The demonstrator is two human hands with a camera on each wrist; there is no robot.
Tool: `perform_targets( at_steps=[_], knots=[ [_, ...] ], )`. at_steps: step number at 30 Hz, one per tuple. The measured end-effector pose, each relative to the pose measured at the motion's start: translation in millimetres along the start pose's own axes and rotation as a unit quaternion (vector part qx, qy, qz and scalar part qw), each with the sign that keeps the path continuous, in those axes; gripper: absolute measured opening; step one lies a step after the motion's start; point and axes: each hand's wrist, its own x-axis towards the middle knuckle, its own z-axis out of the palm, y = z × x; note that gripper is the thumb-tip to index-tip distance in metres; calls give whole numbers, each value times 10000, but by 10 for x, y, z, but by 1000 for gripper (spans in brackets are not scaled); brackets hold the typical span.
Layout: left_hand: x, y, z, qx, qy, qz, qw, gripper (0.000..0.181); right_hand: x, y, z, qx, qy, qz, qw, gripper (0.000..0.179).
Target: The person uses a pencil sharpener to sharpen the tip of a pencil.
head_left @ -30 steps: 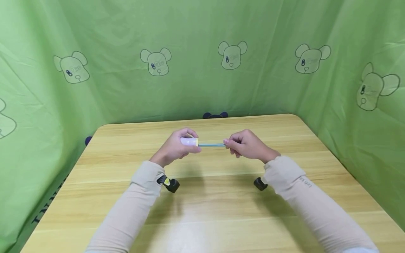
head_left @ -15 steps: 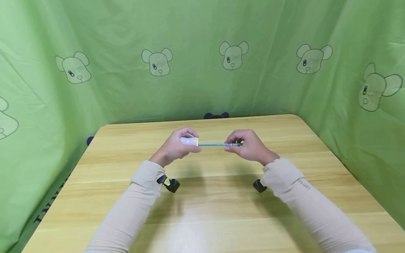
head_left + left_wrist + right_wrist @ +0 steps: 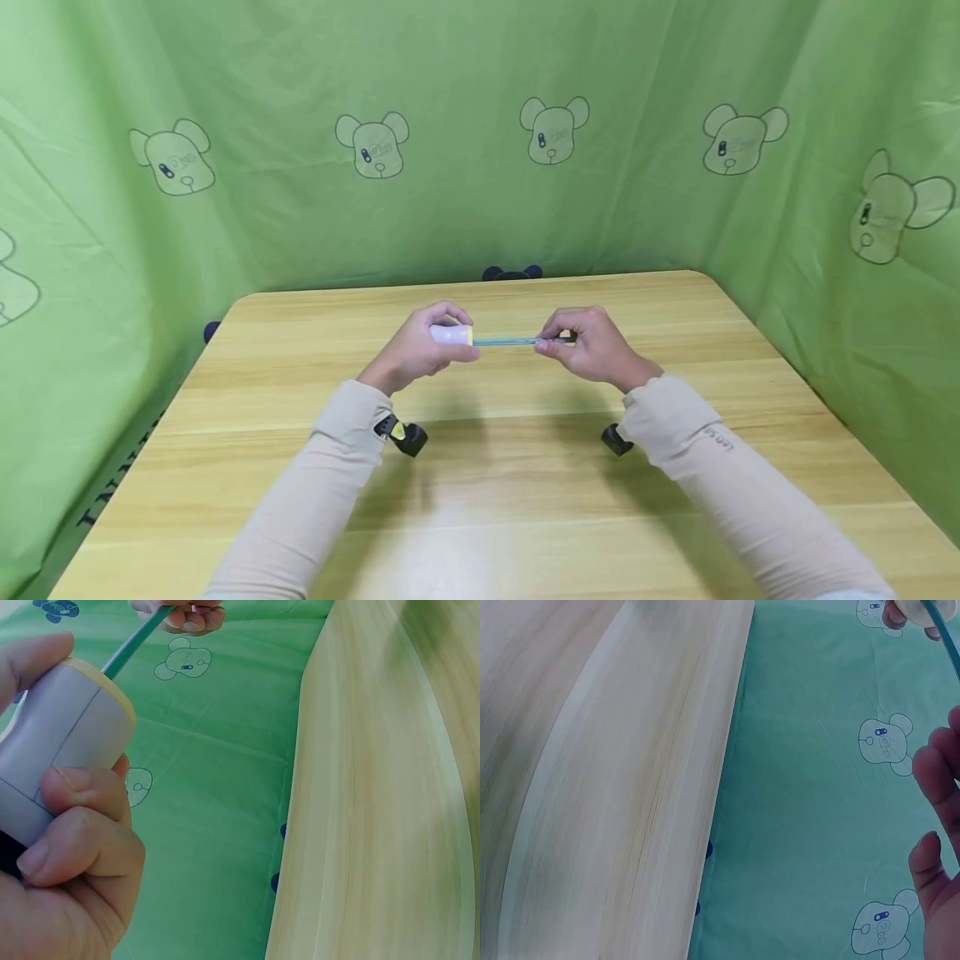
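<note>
My left hand (image 3: 417, 343) grips a pale lavender pencil sharpener (image 3: 448, 334) with a yellow rim, its fingers and thumb wrapped round the body. From the rimmed end a teal pencil (image 3: 501, 342) runs level to the right. Thumb and forefinger of my right hand (image 3: 591, 343) pinch the pencil, and its dark end shows behind the fingertips. Close up in the left wrist view, the sharpener's body (image 3: 67, 724) has thin seam lines, and the pencil (image 3: 137, 643) enters its top. The tip inside is hidden. Both hands are held above the table.
A wooden table (image 3: 480, 483) lies below the hands, its rounded far edge near a green curtain (image 3: 465, 217) printed with bear heads. Black wrist cameras, one at the left (image 3: 408, 438) and one at the right (image 3: 617, 439), hang under the cuffs.
My right fingers have loosened and then pinched the pencil again, turning so that its dark end, hidden a second ago, now shows. My left hand has stayed nearly still with the sharpener.
</note>
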Motion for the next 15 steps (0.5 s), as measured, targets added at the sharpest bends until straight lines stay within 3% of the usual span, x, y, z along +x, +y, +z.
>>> perform_targets(
  at_steps=[7,11,15],
  knots=[
    [-4,-17,-2,11,41,-8,10000,40,23,-18,-9,-377,-233,167,9989,10],
    [7,-20,-1,97,69,26,9999,40,52,-40,-27,-555,-579,527,9954,15],
    [14,-14,-5,275,101,58,9996,41,74,-52,-29,-329,-1039,1048,9885,22]
  ],
)
